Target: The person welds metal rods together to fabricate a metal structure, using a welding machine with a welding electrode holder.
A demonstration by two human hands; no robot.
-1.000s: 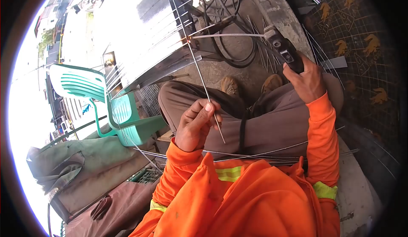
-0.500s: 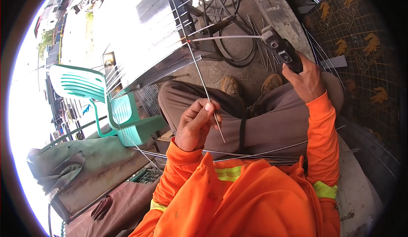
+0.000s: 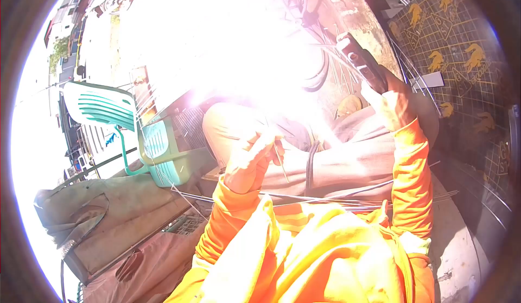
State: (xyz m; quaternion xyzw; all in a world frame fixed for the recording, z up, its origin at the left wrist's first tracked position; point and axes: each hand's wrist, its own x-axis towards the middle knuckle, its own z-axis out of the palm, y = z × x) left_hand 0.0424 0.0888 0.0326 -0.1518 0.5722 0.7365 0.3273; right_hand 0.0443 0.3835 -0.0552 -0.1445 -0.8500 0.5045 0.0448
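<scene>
My left hand [image 3: 249, 159] is closed in a pinch around a thin metal rod [image 3: 281, 164]. The rod's lower end sticks out below my fingers, and its upper part is lost in white glare. In my right hand [image 3: 395, 105] is a black welding electrode holder [image 3: 361, 61], gripped over my right knee. The electrode clamped in it points left into the glare, where most of its length cannot be seen. An intense white-pink welding light [image 3: 239, 42] hides the metal workpiece and the rod's far end.
A turquoise plastic chair [image 3: 103, 105] stands at the left. Several thin rods [image 3: 320, 199] lie across my lap. Brown cloth [image 3: 146, 259] covers something at the lower left. A dark sheet with yellow prints [image 3: 429, 37] is at the right, and a shoe [image 3: 349, 105] shows ahead.
A blinding light has flared at the electrode's tip, washing out the workpiece, cables and upper rod. Both hands keep nearly the same place and grip.
</scene>
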